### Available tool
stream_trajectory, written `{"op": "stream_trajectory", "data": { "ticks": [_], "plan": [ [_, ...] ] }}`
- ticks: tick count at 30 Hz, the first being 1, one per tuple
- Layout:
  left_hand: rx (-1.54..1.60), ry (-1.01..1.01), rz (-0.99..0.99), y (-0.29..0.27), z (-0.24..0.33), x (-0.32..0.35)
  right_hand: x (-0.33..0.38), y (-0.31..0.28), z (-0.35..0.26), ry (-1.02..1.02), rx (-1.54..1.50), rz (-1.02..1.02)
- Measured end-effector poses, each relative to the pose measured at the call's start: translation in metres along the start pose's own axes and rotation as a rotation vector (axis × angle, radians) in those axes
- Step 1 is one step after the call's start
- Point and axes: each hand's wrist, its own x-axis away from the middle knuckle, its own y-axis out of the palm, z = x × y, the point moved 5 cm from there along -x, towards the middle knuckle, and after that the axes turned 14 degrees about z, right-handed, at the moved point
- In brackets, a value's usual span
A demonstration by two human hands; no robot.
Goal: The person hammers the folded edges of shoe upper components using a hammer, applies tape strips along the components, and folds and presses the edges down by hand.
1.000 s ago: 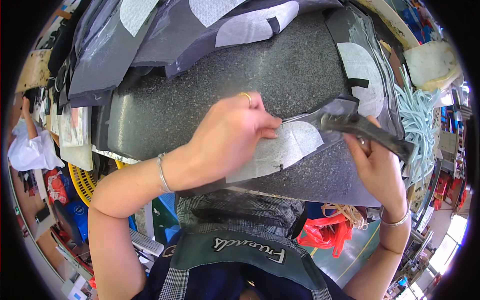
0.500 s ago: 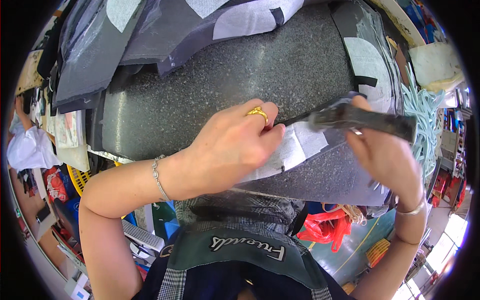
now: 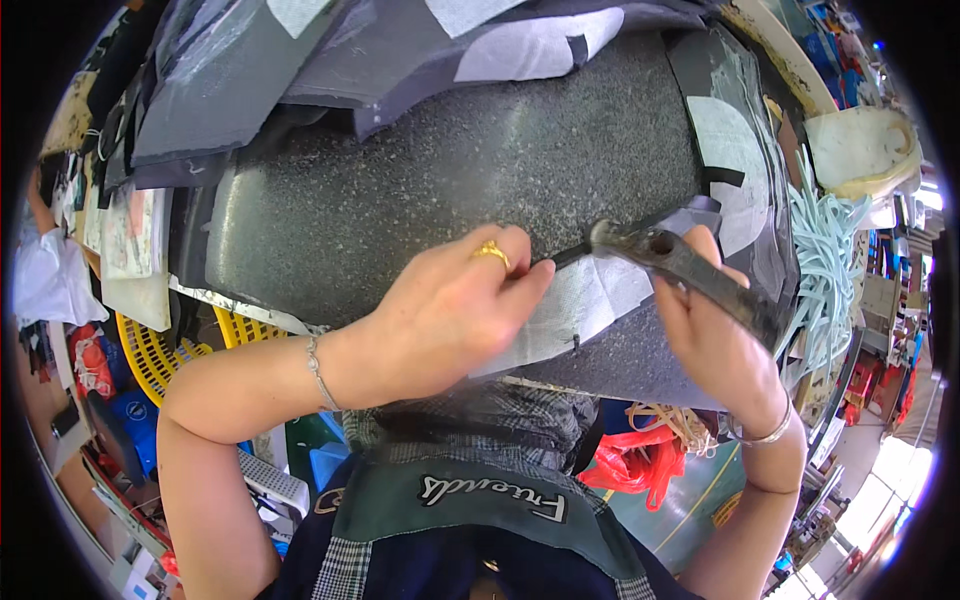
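Observation:
My right hand [image 3: 722, 335] is closed round a hammer [image 3: 690, 270]. Its metal head points left, with the round face over a narrow dark strip [image 3: 572, 254]. My left hand [image 3: 455, 300] is closed, thumb and fingers pinching the left end of that strip. The strip runs up to the right along the far edge of a white fabric patch [image 3: 595, 300] on a dark sheet [image 3: 650, 355]. A small black mark shows near the patch's lower edge. The fingertips of my left hand are partly hidden.
A speckled dark stone slab [image 3: 440, 170] lies under the work. Stacked dark sheets [image 3: 235, 90] with white patches cover its far left; more sheets [image 3: 740, 140] lie at right. Pale blue cords [image 3: 825, 270] hang beyond them. A red plastic bag [image 3: 635, 465] is below the near edge.
The hammer has swung left and turned, its face coming over the strip beside my left fingers. My left hand keeps its pinch; the whole view has shifted slightly.

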Motion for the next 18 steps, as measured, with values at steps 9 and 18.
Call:
{"op": "stream_trajectory", "data": {
  "ticks": [9, 18],
  "plan": [
    [0.194, -0.213, -0.021, -0.011, -0.013, 0.024, -0.018, -0.011, 0.0, 0.571, -0.938, 0.006],
    [0.16, -0.165, 0.091, -0.03, -0.012, 0.037, -0.039, -0.024, -0.018, 0.479, -1.168, -0.045]
  ]
}}
